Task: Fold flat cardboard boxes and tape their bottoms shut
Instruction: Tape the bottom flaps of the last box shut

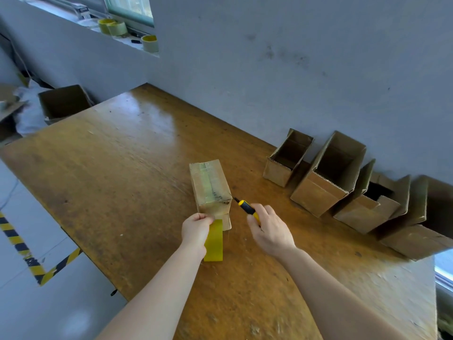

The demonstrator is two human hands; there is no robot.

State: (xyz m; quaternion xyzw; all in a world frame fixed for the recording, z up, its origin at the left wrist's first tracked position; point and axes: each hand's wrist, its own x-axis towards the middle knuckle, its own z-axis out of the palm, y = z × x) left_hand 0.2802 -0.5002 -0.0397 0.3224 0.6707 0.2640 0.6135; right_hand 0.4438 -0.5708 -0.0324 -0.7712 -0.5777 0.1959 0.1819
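Left hand [196, 229]: fingers curled round the yellow tape roll [214, 244], thumb and fingertips pinched at the top of the roll, right at the near end of the box. The roll stands on edge and its top overlaps the lower part of that end face; I can't tell if tape is stuck there. The hand hides the roll's left side.

Right hand [269, 229]: fingers clenched round the handle of a yellow-black utility knife [247, 208]. The tip points up-left and sits just beside the box's near-right corner. Contact can't be judged because of slight blur.

The cardboard box [210, 190] lies on the wooden table [122, 180], roughly mid-table, between the 2 hands and just beyond them. Its taped seam faces up, with 1 strip running along its length. Flaps show at the near end under the box body.

To the right, well apart from the knife hand, a row of open boxes [328, 175] leans against the grey wall [294, 69] along the table's far edge, openings up and tilted.

Off the table's far-left corner is 1 more open carton [63, 103], beside some white wrapping. Spare tape rolls [150, 42] sit on the window sill, top left. Yellow-black hazard striping [14, 239] is on the floor at left.
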